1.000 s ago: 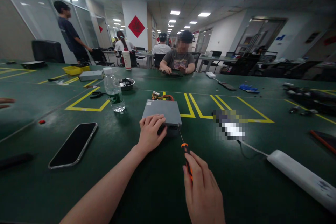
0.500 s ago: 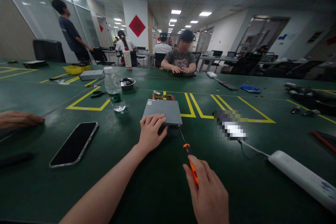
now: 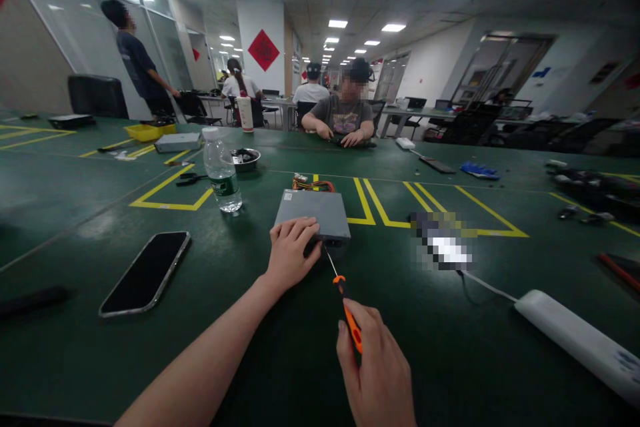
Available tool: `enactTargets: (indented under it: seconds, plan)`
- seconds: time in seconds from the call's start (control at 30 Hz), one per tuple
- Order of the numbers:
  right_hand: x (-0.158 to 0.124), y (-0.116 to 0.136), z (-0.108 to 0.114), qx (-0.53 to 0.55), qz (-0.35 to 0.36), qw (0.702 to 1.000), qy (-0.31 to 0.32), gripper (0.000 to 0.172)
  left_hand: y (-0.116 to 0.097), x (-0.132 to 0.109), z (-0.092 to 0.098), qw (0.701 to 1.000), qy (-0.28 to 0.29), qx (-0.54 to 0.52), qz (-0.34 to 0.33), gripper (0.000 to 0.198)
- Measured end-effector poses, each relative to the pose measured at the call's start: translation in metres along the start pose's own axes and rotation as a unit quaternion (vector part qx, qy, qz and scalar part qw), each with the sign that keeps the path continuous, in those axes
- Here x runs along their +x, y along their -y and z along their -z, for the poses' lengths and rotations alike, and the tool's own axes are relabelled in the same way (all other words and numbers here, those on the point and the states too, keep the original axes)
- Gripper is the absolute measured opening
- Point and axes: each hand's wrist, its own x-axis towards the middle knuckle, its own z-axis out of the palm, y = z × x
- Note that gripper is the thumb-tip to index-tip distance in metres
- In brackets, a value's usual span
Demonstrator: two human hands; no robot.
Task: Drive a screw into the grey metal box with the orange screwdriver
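A grey metal box (image 3: 314, 213) with coloured wires (image 3: 313, 183) at its far end lies on the green table (image 3: 100, 353). My left hand (image 3: 293, 253) rests on the box's near left corner, fingers curled over its edge. My right hand (image 3: 375, 373) grips the orange and black handle of a screwdriver (image 3: 345, 307). The thin shaft points up-left, and its tip touches the box's near face beside my left fingers.
A black phone (image 3: 145, 273) lies to the left, a water bottle (image 3: 223, 173) behind it. A white power strip (image 3: 580, 343) with its cable sits at the right. A person sits across the table (image 3: 345, 117); others are further back. Yellow tape lines mark the table.
The screwdriver tip has shifted left along the box's near face, toward my left fingers. Another person's hand at the far left edge has gone from view.
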Motion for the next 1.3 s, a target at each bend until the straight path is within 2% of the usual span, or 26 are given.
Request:
enactTargets:
  seconds: [0.43,0.8,1.0,1.1,1.2,1.3]
  plan:
    - [0.001,-0.002,-0.003,0.009,-0.022,1.000,0.014,0.028,0.000,0.000,0.001,1.000,-0.001,-0.005,-0.005,0.024]
    - [0.004,-0.005,-0.002,0.013,-0.023,1.000,-0.007,0.026,0.001,0.000,0.000,1.000,-0.001,-0.004,-0.002,0.024]
    - [0.004,0.004,-0.004,-0.066,0.015,0.998,-0.001,0.030,0.000,0.000,0.001,1.000,-0.005,-0.002,-0.005,0.024]
    - [0.003,0.012,-0.008,-0.065,0.044,0.997,0.013,0.032,0.000,0.000,0.000,1.000,-0.002,-0.003,-0.004,0.024]
    - [-0.002,0.016,-0.013,-0.066,0.103,0.992,0.028,0.035,0.000,-0.001,0.001,1.000,0.001,-0.006,-0.004,0.024]
    - [-0.009,0.015,-0.020,-0.041,0.112,0.992,0.048,0.033,0.000,-0.002,0.002,1.000,0.009,-0.011,-0.006,0.027]
